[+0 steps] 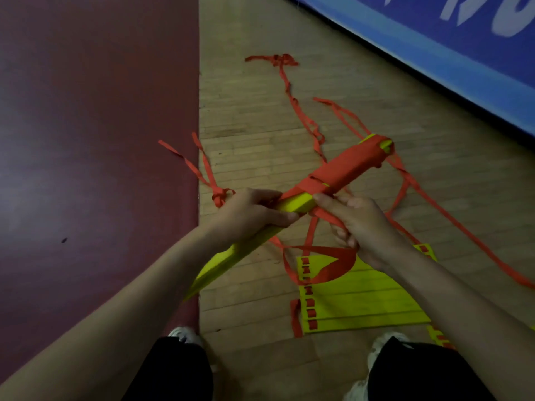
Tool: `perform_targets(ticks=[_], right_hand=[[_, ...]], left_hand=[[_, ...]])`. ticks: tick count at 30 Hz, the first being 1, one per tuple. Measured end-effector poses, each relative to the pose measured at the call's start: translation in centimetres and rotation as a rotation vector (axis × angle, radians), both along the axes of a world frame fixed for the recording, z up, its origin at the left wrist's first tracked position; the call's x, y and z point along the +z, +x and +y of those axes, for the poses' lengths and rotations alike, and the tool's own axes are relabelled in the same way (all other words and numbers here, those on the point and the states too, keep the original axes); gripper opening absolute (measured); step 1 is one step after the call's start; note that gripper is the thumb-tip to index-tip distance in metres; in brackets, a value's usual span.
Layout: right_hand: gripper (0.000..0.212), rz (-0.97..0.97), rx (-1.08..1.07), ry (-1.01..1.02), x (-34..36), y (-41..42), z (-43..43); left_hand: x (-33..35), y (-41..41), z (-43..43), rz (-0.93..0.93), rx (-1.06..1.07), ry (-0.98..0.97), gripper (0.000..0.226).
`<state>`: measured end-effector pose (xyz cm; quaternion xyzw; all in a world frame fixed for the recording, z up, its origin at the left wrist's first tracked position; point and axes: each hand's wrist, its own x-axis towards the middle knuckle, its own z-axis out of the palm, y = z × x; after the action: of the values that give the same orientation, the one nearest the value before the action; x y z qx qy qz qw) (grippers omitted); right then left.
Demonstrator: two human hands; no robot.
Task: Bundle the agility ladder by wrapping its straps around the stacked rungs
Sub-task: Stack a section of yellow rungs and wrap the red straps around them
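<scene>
Left hand point(252, 215) curls its fingers round the yellow stacked rungs point(295, 204), angled away rightward; right hand point(367, 227) pinches the red strap point(327, 217) just beneath, nearer the wrapped end.

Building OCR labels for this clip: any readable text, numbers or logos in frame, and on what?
On the blue banner: large white letters, cut off by the frame's top edge and blurred; not readable.
No print visible on the stacked rungs, the straps or the rungs on the floor.
</scene>
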<state>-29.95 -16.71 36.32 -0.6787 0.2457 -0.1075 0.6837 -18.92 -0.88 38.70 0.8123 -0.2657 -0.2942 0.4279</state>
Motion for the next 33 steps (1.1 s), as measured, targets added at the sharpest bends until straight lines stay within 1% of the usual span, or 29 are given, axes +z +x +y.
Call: perform_targets(ticks=[1, 2, 5, 7, 10, 12, 14, 16, 17, 19, 20, 21, 23, 25, 27, 31, 33], right_hand=[[0.019, 0.009, 0.033, 0.009, 0.1, -0.1, -0.3], [0.017, 0.021, 0.05, -0.002, 0.2, -0.1, -0.8], [0.015, 0.025, 0.01, -0.034, -0.1, 0.0, -2.0], [0.012, 0.002, -0.028, -0.043, -0.6, 0.1, -2.3], [0.02, 0.011, -0.084, -0.131, -1.3, 0.2, -2.6], [0.025, 0.024, -0.096, -0.231, -1.3, 0.3, -2.8], [0.027, 0.039, -0.06, -0.311, -1.1, 0.2, -2.8], [0.028, 0.049, -0.003, -0.364, -1.1, 0.2, -2.5], [0.03, 0.052, 0.017, -0.389, -1.2, 0.2, -2.4], [0.033, 0.043, 0.04, -0.431, -1.4, 0.2, -1.9], [0.034, 0.029, 0.042, -0.439, -1.5, 0.2, -1.7], [0.034, 0.014, 0.038, -0.434, -1.6, 0.2, -1.6], [0.029, -0.005, 0.018, -0.399, -1.7, 0.3, -1.3], [0.029, -0.015, -0.01, -0.384, -1.8, 0.4, -1.0], [0.035, -0.011, -0.039, -0.384, -2.0, 0.5, -0.7], [0.053, 0.064, -0.115, -0.397, -1.8, 0.7, -0.1], [0.06, 0.113, -0.125, -0.397, -1.8, 0.8, 0.2]], left_hand=[[0.2, 0.3, 0.3, 0.09, -0.006, -0.033, 0.031], [0.5, 0.5, 0.5, 0.167, -0.024, -0.072, 0.025], [1.1, 0.8, 0.9, 0.321, -0.063, -0.176, 0.024], [1.2, 0.9, 0.8, 0.359, -0.063, -0.19, 0.024], [1.1, 0.7, 0.4, 0.37, -0.072, -0.183, 0.028], [0.8, 0.7, 0.3, 0.35, -0.068, -0.178, 0.023], [0.6, 0.9, 0.2, 0.286, -0.013, -0.156, 0.019], [0.3, 0.9, 0.2, 0.193, 0.062, -0.104, 0.022], [0.0, 0.8, 0.1, 0.139, 0.092, -0.074, 0.027], [-0.5, 0.4, -0.3, -0.009, 0.117, -0.001, 0.046], [-0.8, 0.2, -0.4, -0.084, 0.115, 0.02, 0.055], [-1.0, 0.0, -0.6, -0.134, 0.11, 0.018, 0.06], [-1.3, -0.3, -0.7, -0.19, 0.1, -0.02, 0.059], [-1.6, -0.8, -0.9, -0.281, 0.088, -0.039, 0.051], [-1.9, -1.4, -1.1, -0.403, 0.067, -0.011, 0.043], [-1.5, -1.8, -1.1, -0.632, 0.103, 0.111, 0.05], [-1.4, -2.0, -1.1, -0.724, 0.108, 0.137, 0.049]])
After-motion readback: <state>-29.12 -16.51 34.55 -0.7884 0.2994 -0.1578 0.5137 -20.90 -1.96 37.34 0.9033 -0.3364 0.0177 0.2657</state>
